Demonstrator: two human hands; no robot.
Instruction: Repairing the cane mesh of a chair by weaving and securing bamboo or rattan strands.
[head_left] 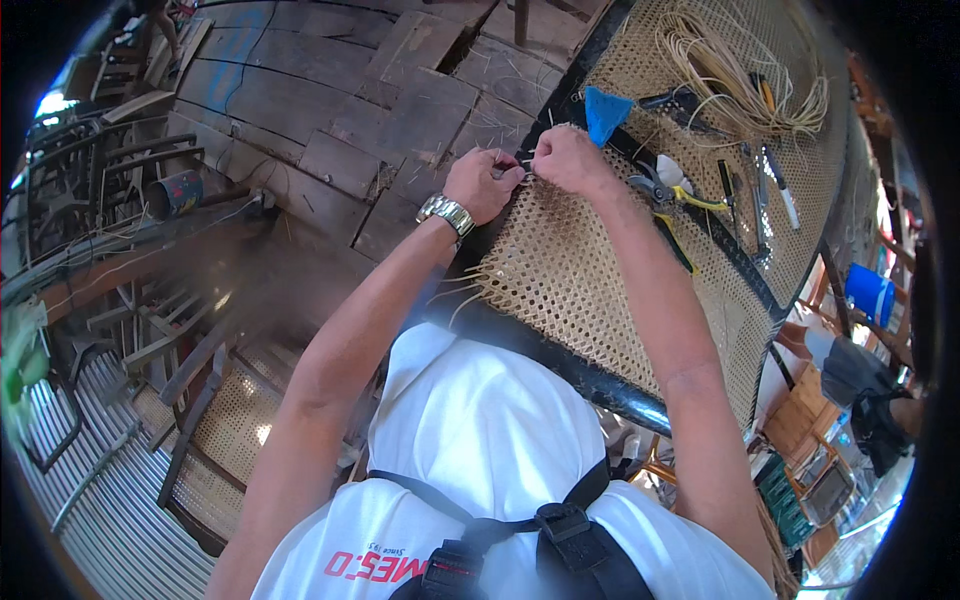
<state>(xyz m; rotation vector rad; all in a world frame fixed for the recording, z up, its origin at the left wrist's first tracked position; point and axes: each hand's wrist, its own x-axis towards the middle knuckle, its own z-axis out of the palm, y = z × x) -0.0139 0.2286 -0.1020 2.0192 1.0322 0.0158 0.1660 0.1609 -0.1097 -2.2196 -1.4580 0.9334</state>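
Floor: worn dark wooden planks (pixel 330 110), uneven and patched, strewn with bits of cane.
Left side: stacked dark chair frames (pixel 80 190) and a corrugated metal sheet (pixel 110 500).
Right side: a blue bucket (pixel 868 293) and wooden furniture.
Light: bright daylight.

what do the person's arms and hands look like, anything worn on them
Both forearms are bare, with no sleeves reaching them and no gloves. The left hand has a silver metal link wristwatch at the wrist. The right hand wears nothing visible: no watch, band or ring can be made out.
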